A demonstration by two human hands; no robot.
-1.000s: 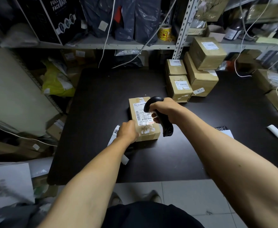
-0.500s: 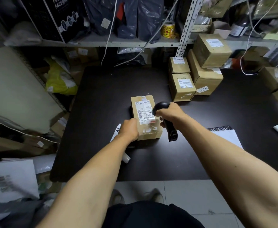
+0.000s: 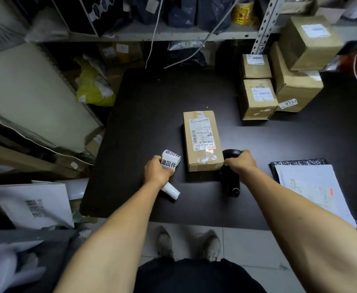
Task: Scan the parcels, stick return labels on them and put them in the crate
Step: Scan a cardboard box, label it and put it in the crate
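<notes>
A small cardboard parcel [image 3: 201, 140] with a white shipping label lies flat in the middle of the black table [image 3: 152, 106]. My left hand [image 3: 157, 171] is to its left, closed around a strip of white return labels [image 3: 171, 160] printed with black characters; the strip's rolled end sticks out below the hand. My right hand [image 3: 240, 163] is at the parcel's near right corner, gripping a black handheld scanner [image 3: 230, 180] that rests low on the table. Neither hand touches the parcel. No crate is visible.
Several stacked cardboard parcels [image 3: 279, 81] stand at the table's back right. A white mailer on a dark bag [image 3: 313, 187] lies at the right. Shelving [image 3: 152, 35] with bags and cables runs behind. White bags [image 3: 31, 204] and clutter fill the floor at left.
My left hand has let go of the parcel and taken up the label strip. My right hand has drawn the scanner back from over the parcel and lowered it onto the table.
</notes>
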